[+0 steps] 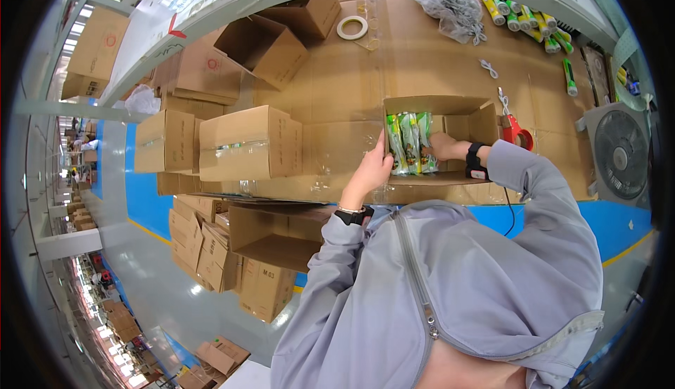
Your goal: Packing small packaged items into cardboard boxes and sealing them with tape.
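Note:
An open cardboard box (479, 122) stands in front of me, with several shiny green-and-white packets (408, 139) upright side by side in its left part. My left hand (373, 167) grips the box's left wall near the front corner, its fingers along the outside. Inside the box, my right hand (444, 146) is curled against the rightmost packet (425, 132); the packets partly hide its fingertips. Just right of the box lies a red tape dispenser (517, 134).
Closed cartons (235, 143) stand to the left, and open boxes (271, 52) behind them. A tape roll (352, 28), a clear plastic bag (453, 11) and several green-and-yellow tubes (524, 16) lie farther back. A fan (620, 153) stands at the right. An open carton (278, 238) sits below the table edge.

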A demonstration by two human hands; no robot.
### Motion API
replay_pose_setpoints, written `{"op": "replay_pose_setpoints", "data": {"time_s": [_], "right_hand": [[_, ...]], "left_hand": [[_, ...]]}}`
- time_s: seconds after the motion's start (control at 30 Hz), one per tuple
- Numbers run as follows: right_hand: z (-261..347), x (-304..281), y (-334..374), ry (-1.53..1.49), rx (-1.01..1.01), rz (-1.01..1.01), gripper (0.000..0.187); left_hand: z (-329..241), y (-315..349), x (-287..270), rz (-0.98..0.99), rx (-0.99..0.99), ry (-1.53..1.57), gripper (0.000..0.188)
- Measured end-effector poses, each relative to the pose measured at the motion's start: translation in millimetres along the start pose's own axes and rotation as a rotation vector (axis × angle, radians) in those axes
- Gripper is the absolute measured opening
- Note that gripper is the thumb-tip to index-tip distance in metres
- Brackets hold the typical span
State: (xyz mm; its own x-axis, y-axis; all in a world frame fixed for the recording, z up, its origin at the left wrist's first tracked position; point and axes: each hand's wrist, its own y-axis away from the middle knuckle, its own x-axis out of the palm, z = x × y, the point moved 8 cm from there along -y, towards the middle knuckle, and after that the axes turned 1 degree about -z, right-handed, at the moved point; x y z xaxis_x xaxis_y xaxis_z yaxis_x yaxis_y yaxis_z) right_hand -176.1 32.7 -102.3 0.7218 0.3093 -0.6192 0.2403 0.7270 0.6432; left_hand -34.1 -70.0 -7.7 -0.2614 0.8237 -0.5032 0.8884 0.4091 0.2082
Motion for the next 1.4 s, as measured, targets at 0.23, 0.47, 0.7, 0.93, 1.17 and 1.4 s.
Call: {"op": "replay_pose_setpoints", "data": {"time_s": [0.23,0.47,0.7,0.93,1.17,1.4], "right_hand": [[-7,6,-8,-0.127,-0.007,0.132,0.045],[-2,-116,93,-0.925,-0.370,0.038,0.050],[-195,-198,142,-1.135,-0.198,-0.578,0.034],[-253,-99,110,-1.155,0.035,-0.449,0.029],[-163,-45,94,-1.341,0.097,-0.231,0.051],[-123,-70,92,-1.074,0.057,-0.071,0.080]], "left_hand": [[6,-1,-1,0.016,0.002,-0.036,0.063],[18,6,-5,0.007,-0.033,0.113,0.043],[25,2,-2,-0.013,-0.123,0.298,0.040],[17,19,-7,-0.163,-0.326,0.451,0.043],[30,20,6,-0.304,-0.225,0.197,0.033],[-14,67,3,-0.531,-0.336,0.067,0.039]]}}
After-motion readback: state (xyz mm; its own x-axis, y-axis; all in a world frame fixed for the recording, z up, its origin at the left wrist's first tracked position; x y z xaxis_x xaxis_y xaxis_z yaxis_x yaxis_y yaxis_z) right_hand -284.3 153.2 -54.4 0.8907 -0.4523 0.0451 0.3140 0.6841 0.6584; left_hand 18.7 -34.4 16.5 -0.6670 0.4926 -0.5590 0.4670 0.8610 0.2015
